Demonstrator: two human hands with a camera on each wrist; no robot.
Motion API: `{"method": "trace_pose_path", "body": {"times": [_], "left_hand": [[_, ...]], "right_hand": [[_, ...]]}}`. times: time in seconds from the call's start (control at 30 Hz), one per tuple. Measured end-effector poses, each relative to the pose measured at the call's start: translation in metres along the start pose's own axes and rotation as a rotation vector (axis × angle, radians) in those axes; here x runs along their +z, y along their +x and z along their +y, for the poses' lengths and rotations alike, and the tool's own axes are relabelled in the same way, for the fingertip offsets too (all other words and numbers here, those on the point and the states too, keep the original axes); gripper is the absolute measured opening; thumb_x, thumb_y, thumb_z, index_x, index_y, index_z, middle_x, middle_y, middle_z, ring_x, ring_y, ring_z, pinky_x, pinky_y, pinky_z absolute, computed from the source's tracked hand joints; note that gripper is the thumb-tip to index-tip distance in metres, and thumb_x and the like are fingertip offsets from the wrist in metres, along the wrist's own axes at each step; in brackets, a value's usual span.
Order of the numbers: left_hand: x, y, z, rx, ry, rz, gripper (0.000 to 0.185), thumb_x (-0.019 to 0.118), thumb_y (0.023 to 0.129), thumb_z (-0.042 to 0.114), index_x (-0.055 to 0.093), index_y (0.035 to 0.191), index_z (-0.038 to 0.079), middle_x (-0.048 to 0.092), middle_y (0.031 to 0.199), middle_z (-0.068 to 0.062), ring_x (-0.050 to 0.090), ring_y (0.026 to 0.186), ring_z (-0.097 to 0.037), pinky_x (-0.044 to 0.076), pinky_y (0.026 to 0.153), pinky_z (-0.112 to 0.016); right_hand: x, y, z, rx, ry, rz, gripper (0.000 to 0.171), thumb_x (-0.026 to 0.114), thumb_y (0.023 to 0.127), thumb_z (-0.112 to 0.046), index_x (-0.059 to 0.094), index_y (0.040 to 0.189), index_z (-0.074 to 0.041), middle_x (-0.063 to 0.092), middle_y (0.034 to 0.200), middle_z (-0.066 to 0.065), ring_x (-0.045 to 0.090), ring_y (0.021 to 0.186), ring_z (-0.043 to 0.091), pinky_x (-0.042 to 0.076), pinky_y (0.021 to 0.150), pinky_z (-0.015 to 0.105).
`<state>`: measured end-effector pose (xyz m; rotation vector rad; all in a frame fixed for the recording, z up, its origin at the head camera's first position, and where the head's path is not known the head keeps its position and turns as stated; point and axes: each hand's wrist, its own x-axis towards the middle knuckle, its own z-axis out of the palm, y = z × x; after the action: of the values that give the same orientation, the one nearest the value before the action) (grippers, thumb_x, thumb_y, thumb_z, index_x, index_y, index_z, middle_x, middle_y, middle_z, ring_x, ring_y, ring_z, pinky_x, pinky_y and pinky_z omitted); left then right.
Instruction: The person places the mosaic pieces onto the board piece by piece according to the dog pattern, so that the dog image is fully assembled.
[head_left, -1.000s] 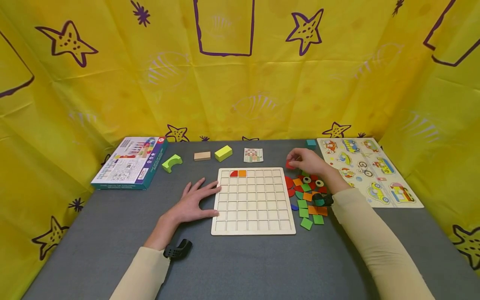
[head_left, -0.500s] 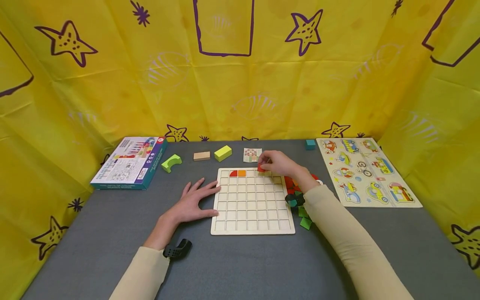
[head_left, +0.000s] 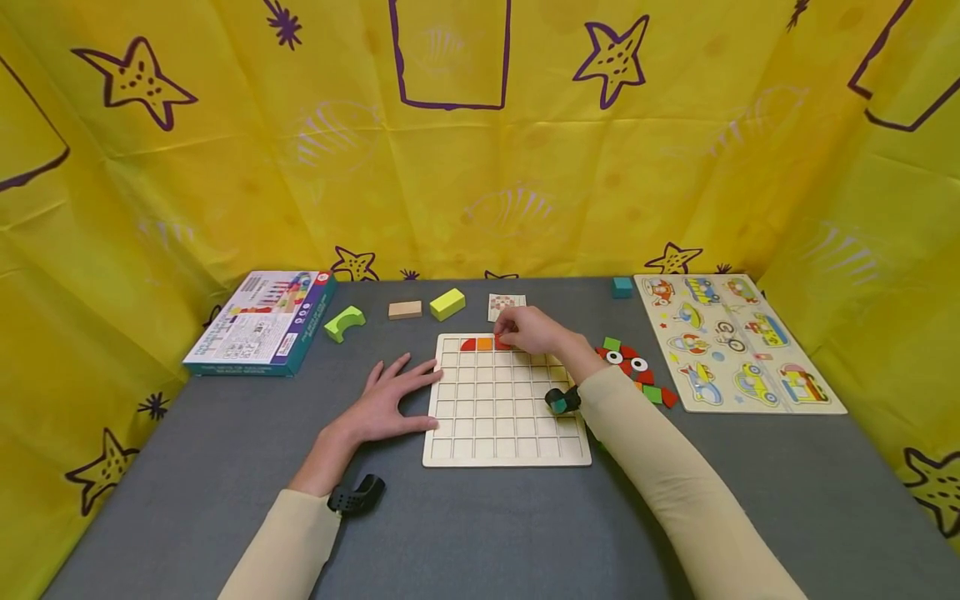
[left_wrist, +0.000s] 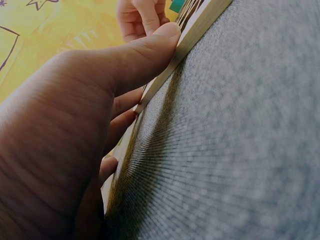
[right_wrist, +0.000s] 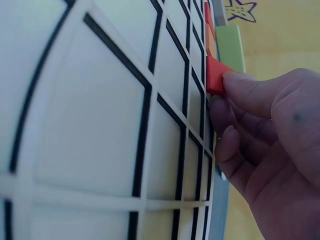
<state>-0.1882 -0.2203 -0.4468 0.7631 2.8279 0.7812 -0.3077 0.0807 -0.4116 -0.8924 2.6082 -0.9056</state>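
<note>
Board point(head_left: 506, 417), pale wood, square grid of cells. Right hand point(head_left: 528, 332) pinches red tile point(right_wrist: 216, 76) at top row. Left hand point(head_left: 386, 400) rests flat, fingers spread, on board's edge.

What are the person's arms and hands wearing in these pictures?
Both arms are covered to the wrist by long, plain cream sleeves. The left hand and right hand are bare, with no gloves, and no rings can be made out. A small black camera unit sits at the left wrist, and another black unit with a teal part at the right wrist.
</note>
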Motion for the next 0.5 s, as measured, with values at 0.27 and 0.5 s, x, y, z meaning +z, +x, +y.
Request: {"method": "trace_pose_path", "body": {"times": [0.27, 0.5], "left_hand": [[0.0009, 0.0003, 0.0000, -0.009, 0.003, -0.001, 0.083, 0.073, 0.085, 0.059, 0.048, 0.153, 0.020, 0.035, 0.162, -0.003, 0.011, 0.151, -0.043, -0.006, 0.112, -0.069], [0.0011, -0.0008, 0.0003, 0.000, -0.002, 0.004, 0.082, 0.074, 0.085, 0.058, 0.049, 0.153, 0.020, 0.035, 0.161, -0.003, 0.011, 0.151, -0.043, -0.006, 0.112, -0.068]], "right_hand": [[0.0046, 0.0011, -0.0030, 0.013, -0.058, -0.001, 0.011, 0.066, 0.099, -0.010, 0.069, 0.108, -0.004, 0.068, 0.097, 0.005, 0.061, 0.087, 0.020, 0.051, 0.083, 0.034], [0.0057, 0.0015, -0.0026, 0.020, -0.082, -0.012, 0.013, 0.066, 0.099, -0.008, 0.071, 0.110, -0.004, 0.069, 0.099, 0.006, 0.062, 0.090, 0.021, 0.051, 0.084, 0.035]]}}
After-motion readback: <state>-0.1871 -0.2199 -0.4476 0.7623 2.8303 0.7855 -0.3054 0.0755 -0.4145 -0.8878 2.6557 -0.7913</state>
